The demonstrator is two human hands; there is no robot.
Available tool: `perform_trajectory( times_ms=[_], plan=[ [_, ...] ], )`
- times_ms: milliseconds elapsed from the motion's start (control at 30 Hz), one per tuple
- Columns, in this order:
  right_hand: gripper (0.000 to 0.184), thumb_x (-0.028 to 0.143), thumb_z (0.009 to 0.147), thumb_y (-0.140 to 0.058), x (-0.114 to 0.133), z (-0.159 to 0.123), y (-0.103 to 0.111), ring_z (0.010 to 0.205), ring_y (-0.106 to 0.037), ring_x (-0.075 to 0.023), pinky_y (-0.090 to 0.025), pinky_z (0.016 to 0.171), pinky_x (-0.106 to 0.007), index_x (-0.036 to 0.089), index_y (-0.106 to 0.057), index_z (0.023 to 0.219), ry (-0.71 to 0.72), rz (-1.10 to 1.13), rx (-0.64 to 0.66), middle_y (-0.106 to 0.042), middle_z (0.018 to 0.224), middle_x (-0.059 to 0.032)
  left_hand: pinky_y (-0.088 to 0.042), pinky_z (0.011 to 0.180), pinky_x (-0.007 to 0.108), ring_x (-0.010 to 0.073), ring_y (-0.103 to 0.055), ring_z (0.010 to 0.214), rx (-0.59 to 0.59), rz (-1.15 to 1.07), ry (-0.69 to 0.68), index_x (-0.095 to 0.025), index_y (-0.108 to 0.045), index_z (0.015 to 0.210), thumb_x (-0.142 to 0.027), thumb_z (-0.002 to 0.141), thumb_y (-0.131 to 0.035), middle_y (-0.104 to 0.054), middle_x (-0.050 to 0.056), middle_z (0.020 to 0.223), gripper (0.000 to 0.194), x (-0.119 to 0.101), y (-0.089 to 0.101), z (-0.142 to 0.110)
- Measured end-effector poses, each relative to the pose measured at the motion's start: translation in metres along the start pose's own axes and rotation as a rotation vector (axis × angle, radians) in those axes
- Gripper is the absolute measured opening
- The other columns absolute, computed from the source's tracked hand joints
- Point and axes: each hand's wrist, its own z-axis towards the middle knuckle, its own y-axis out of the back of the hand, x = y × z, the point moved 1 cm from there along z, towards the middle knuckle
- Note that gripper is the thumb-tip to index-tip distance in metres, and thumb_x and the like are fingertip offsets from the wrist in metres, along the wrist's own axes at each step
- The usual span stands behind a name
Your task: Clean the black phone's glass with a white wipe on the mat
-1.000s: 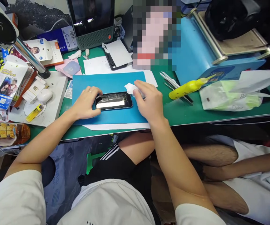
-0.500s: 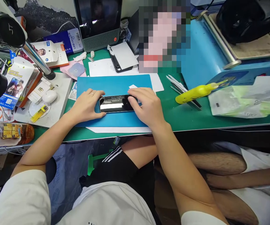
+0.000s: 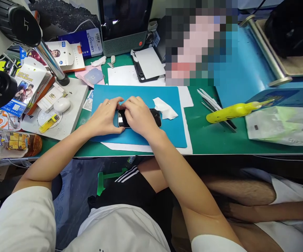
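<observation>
A smartphone with a dark, glossy screen lies crosswise on the blue mat. My left hand is curved around its left end, thumb at the near edge and fingers at the far edge. Over the left half of the screen is my right hand, its fingers bent and drawn together close to my left fingertips. What they pinch, if anything, is hidden. A crumpled white wipe rests beside the phone's right end.
Right of the mat lie tweezers and a yellow bottle, before a blue machine. Boxes, a microscope stand and a drink bottle crowd the left. Another person's arm is at lower right.
My right hand has moved left along the phone, from its right end to its left half, uncovering the right end and the wipe. My left hand stays at the left end.
</observation>
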Motion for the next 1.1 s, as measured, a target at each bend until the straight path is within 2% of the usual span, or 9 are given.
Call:
perform_trajectory(
  times_ms=[200,400,700,900,1100],
  plan=[
    [0.041,0.006,0.099,-0.036,0.0,-0.003,-0.002,0.101,-0.059,-0.0309,-0.054,0.096,-0.047,0.018,-0.074,0.11,0.037,-0.007,-0.027,-0.07,0.108,-0.0136,-0.048,0.1,0.051,0.0394,-0.057,0.12,0.026,0.011,-0.007,-0.015,-0.047,0.148,-0.043,0.077,-0.078,-0.065,0.017,0.133,0.083,0.0,0.002,0.0],
    [0.038,0.008,0.1,-0.035,0.0,-0.003,-0.006,0.1,-0.059,-0.032,-0.054,0.095,-0.05,0.021,-0.071,0.107,0.027,-0.061,-0.041,-0.069,0.108,-0.0133,-0.047,0.101,0.051,0.0403,-0.058,0.122,0.021,0.015,-0.025,-0.017,-0.047,0.149,-0.043,0.077,-0.079,-0.065,0.016,0.135,0.083,0.0,0.001,-0.001],
    [0.039,0.013,0.106,-0.029,0.005,-0.001,-0.011,0.103,-0.059,-0.034,-0.054,0.093,-0.053,0.021,-0.067,0.107,-0.007,-0.1,-0.039,-0.068,0.11,-0.0148,-0.048,0.099,0.048,0.0366,-0.06,0.112,0.006,0.026,-0.071,-0.018,-0.05,0.145,-0.04,0.077,-0.078,-0.067,0.014,0.124,0.077,0.0,0.002,0.001],
    [0.037,0.012,0.105,-0.029,0.006,-0.001,-0.01,0.104,-0.059,-0.0354,-0.053,0.092,-0.055,0.019,-0.065,0.104,-0.041,-0.113,-0.017,-0.067,0.111,-0.0163,-0.048,0.099,0.048,0.0368,-0.061,0.111,0.011,0.057,-0.086,-0.016,-0.048,0.15,-0.042,0.079,-0.078,-0.068,0.014,0.123,0.082,0.001,0.002,0.001],
    [0.036,0.015,0.108,-0.027,0.003,-0.001,-0.014,0.101,-0.058,-0.0332,-0.052,0.09,-0.054,0.02,-0.062,0.101,-0.026,-0.089,-0.059,-0.065,0.108,-0.0147,-0.047,0.102,0.05,0.0374,-0.061,0.114,0.011,0.05,-0.096,-0.016,-0.043,0.156,-0.042,0.08,-0.077,-0.067,0.015,0.126,0.088,0.001,0.002,0.001]
  ],
)
